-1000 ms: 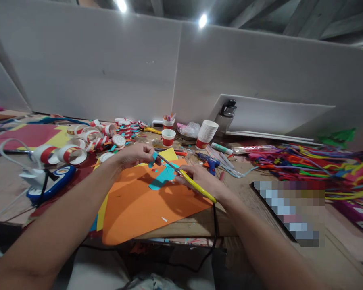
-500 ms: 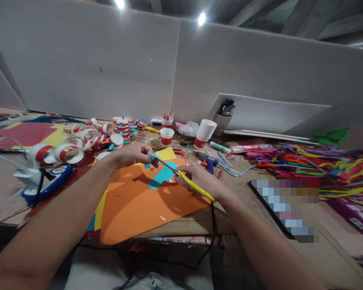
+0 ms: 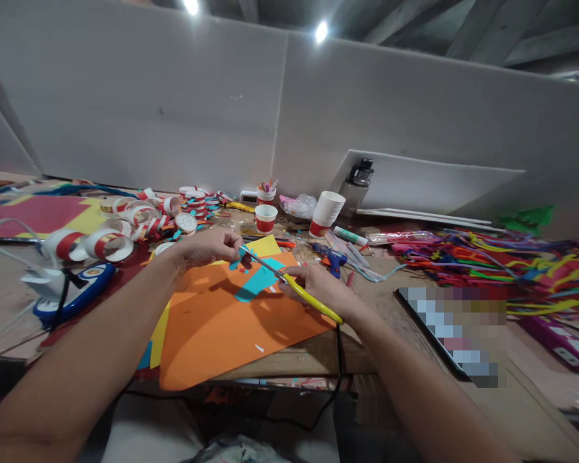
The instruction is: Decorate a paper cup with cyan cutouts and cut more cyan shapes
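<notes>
My right hand [image 3: 313, 286] is closed round the yellow handles of a pair of scissors [image 3: 313, 301], whose blades point up and left. Between finger and thumb, my left hand [image 3: 217, 246] pinches a small blue piece of paper [image 3: 237, 261]. The blade tips meet this piece close to my left fingertips. Below the blades a larger strip of blue paper [image 3: 258, 283] lies on an orange sheet [image 3: 222, 328]. A yellow sheet [image 3: 269, 244] shows from under the orange one, and small paper scraps lie about.
Behind my hands stand a paper cup [image 3: 266, 220] and a stack of paper cups [image 3: 327, 213]. A blue glue gun [image 3: 335, 262] lies beyond my right hand. Colourful pipe cleaners [image 3: 463, 257] and a phone [image 3: 444, 334] are at the right. Cut paper rings [image 3: 110, 244] lie at the left.
Both hands, the scissors and the blue paper stay almost where they were. Only a very slight shift of the camera view shows.
</notes>
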Demonstrator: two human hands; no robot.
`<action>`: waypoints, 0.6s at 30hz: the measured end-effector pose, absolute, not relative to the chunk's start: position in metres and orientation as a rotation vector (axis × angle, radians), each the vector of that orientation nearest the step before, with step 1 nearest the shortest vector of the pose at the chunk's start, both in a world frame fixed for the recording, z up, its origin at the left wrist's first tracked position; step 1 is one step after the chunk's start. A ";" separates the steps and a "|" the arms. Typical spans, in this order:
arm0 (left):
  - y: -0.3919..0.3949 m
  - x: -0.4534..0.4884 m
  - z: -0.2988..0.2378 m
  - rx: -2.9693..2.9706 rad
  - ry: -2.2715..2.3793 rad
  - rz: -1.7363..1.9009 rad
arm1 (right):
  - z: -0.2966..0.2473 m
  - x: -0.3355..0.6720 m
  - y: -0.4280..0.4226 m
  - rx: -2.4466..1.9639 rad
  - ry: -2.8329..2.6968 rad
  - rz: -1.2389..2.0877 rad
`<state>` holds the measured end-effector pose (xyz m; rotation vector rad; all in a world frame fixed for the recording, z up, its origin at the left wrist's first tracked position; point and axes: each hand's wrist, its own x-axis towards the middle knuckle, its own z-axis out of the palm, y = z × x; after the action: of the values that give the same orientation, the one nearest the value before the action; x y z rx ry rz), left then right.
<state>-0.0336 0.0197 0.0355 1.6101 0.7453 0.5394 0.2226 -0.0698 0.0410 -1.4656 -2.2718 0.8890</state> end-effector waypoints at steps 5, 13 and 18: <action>0.020 -0.036 0.036 1.608 0.705 0.544 | 0.038 0.223 -0.069 -1.445 -2.255 0.878; 0.017 -0.022 0.034 1.348 0.705 0.788 | 0.031 0.218 -0.068 -1.272 -2.045 0.770; 0.011 -0.008 0.031 1.194 0.723 0.927 | 0.022 0.218 -0.067 -1.295 -2.094 0.758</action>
<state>-0.0081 0.0114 0.0315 1.1942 0.7233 0.9270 0.2177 -0.0665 0.0224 -1.2946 -2.0943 0.7576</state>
